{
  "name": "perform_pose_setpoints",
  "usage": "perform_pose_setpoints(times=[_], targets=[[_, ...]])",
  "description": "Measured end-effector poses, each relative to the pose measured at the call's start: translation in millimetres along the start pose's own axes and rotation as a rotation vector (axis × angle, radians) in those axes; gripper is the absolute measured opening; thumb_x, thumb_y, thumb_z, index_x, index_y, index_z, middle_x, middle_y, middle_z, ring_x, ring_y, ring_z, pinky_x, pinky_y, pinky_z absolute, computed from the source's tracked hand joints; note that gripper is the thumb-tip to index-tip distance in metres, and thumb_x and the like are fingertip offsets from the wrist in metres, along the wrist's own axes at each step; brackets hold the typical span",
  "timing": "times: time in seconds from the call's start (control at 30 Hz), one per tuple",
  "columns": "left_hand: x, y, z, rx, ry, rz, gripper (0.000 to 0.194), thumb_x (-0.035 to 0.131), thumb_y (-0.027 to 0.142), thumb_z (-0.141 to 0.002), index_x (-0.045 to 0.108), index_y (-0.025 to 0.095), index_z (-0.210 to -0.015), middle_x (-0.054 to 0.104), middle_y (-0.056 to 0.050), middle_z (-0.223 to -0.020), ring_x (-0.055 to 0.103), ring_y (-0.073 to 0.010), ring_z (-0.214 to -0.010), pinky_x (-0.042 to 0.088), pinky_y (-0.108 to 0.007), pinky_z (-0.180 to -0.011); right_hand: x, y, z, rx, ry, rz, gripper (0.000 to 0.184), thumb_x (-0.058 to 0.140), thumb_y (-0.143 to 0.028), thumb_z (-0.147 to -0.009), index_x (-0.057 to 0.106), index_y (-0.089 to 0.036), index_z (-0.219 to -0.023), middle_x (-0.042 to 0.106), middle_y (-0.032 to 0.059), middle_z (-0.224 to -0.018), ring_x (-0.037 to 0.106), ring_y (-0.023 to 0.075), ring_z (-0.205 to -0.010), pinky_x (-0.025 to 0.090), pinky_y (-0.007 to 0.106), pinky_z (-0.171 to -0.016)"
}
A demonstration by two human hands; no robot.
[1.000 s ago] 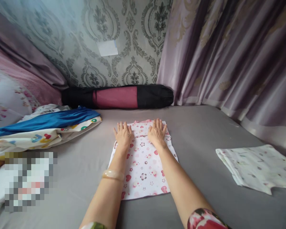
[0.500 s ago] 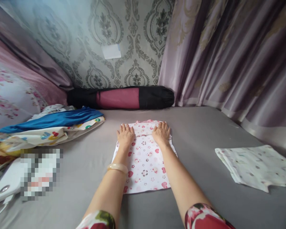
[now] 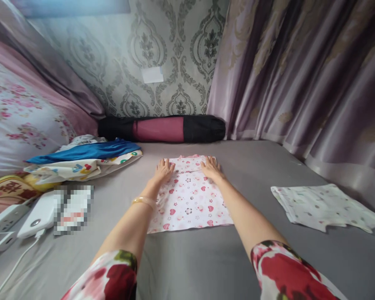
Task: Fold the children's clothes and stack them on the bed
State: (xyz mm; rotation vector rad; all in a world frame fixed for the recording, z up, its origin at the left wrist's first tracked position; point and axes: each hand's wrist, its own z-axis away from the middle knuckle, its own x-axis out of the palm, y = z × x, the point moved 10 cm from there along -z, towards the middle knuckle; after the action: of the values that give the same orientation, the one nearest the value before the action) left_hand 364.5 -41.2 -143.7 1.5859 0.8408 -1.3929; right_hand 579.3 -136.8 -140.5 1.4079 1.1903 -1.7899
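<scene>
A folded white cloth with pink hearts and flowers [image 3: 190, 200] lies flat on the grey bed sheet [image 3: 259, 166] in front of me. My left hand [image 3: 164, 170] rests palm down on its far left corner, fingers stretched out. My right hand [image 3: 211, 168] lies flat on its far right corner, fingers spread too. Both forearms reach out over the cloth; a pale bangle [image 3: 143, 201] sits on my left wrist.
A second folded pale printed cloth [image 3: 318, 204] lies to the right. A pile of clothes with a blue piece [image 3: 87, 152] sits at left, beside a floral pillow [image 3: 18, 121]. A black and maroon roll bag [image 3: 162, 128] lies against the wall. Chargers [image 3: 34, 214] at left; curtains [image 3: 300, 75] at right.
The view has pulled back and tilted, so my arms look more stretched out. Both hands stay flat on the far end of the heart cloth.
</scene>
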Motion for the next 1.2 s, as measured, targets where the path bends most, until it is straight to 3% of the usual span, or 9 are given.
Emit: perform_pose_setpoints(times=[0.13,0.27,0.37,0.6,0.73,0.9,1.2], targets=[[-3.3,9.3,39.7,0.141,-0.025,-0.002,0.062,0.022,0.05,-0.098,0.025,0.016,-0.15,0.021,-0.015,-0.159,0.013,-0.0254,-0.148,0.018,-0.049,-0.117,-5.3,-20.6,42.3,-0.289,0.033,0.066,0.06,0.023,-0.039,-0.099,0.024,-0.011,-0.152,0.014,0.0122,-0.161,0.009,0.0229,-0.147,0.005,0.044,-0.118],[7.3,37.9,93.4,0.393,-0.05,-0.051,0.06,0.024,0.05,-0.098,0.029,0.02,-0.149,0.024,-0.012,-0.159,0.017,-0.0242,-0.147,0.014,-0.047,-0.118,15.6,-39.2,92.8,-0.501,-0.051,0.075,0.059,0.025,-0.044,-0.099,0.027,-0.02,-0.153,0.014,0.0082,-0.161,0.01,0.0238,-0.147,0.004,0.045,-0.118],[15.2,44.3,110.6,0.435,-0.052,-0.068,0.055,0.024,0.046,-0.099,0.033,0.022,-0.148,0.027,-0.01,-0.158,0.02,-0.0235,-0.147,0.017,-0.047,-0.118,25.9,-39.3,105.0,-0.489,-0.082,0.082,0.057,0.024,-0.046,-0.099,0.029,-0.023,-0.152,0.016,0.0074,-0.16,0.011,0.0251,-0.147,0.004,0.049,-0.118],[11.0,46.5,114.1,0.392,-0.075,-0.078,0.055,0.025,0.044,-0.099,0.033,0.02,-0.148,0.028,-0.012,-0.157,0.021,-0.025,-0.146,0.018,-0.047,-0.118,23.6,-39.4,106.2,-0.468,-0.113,0.095,0.056,0.026,-0.042,-0.1,0.03,-0.022,-0.152,0.017,0.0082,-0.16,0.012,0.0251,-0.147,0.005,0.048,-0.118],[3.5,62.2,147.1,0.467,-0.101,-0.078,0.059,0.025,0.048,-0.099,0.032,0.016,-0.148,0.025,-0.015,-0.158,0.018,-0.0268,-0.147,0.016,-0.048,-0.118,16.5,-48.8,138.5,-0.569,-0.117,0.071,0.055,0.026,-0.041,-0.1,0.031,-0.02,-0.151,0.017,0.0106,-0.16,0.012,0.0252,-0.147,0.005,0.049,-0.118],[1.1,77.6,189.0,0.586,-0.138,-0.026,0.061,0.017,0.05,-0.099,0.028,0.019,-0.15,0.026,-0.011,-0.158,0.017,-0.0218,-0.148,0.012,-0.044,-0.119,18.2,-56.3,178.6,-0.683,-0.113,0.074,0.056,0.028,-0.042,-0.1,0.032,-0.018,-0.151,0.019,0.0106,-0.16,0.014,0.0237,-0.147,0.005,0.046,-0.119],[1.5,69.0,188.3,0.582,-0.18,0.007,0.063,0.021,0.055,-0.098,0.028,0.02,-0.151,0.023,-0.011,-0.159,0.015,-0.0229,-0.148,0.012,-0.044,-0.12,20.7,-53.4,180.4,-0.686,-0.136,0.089,0.057,0.027,-0.044,-0.101,0.03,-0.017,-0.151,0.018,0.0112,-0.16,0.015,0.0247,-0.147,0.007,0.047,-0.119]])
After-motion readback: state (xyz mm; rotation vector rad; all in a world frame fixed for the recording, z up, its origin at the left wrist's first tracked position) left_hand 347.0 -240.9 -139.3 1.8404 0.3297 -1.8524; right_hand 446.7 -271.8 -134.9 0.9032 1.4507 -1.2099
